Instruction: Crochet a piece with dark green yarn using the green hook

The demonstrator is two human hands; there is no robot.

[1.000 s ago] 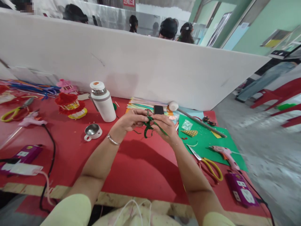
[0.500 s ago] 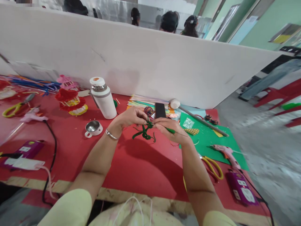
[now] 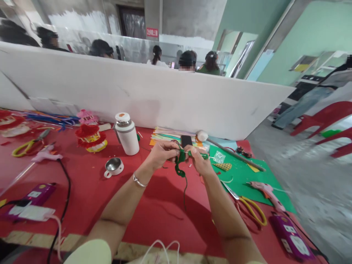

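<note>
My left hand (image 3: 165,154) pinches the top of a small dark green crochet piece (image 3: 180,167), which dangles over the red table with a loose yarn tail below. My right hand (image 3: 198,158) is closed around a crochet hook (image 3: 203,156) with a green handle; its thin metal shaft points left into the piece. Both hands are close together, almost touching at the work. Just behind them lies a black phone (image 3: 186,140), partly covered by my fingers. A multicoloured yarn ball behind my left hand is mostly hidden.
At left stand a white thermos (image 3: 127,135), a metal-lined cup (image 3: 113,167) and a red fringed craft (image 3: 90,137). On the right lie scissors (image 3: 251,209), a pink glue gun (image 3: 268,192), a purple power box (image 3: 293,238) and a green sheet (image 3: 242,179). A white partition (image 3: 165,99) runs behind.
The view has tilted upward. The green piece has turned and now hangs down from my left fingers with its tail lower. My right hand has shifted its grip on the hook.
</note>
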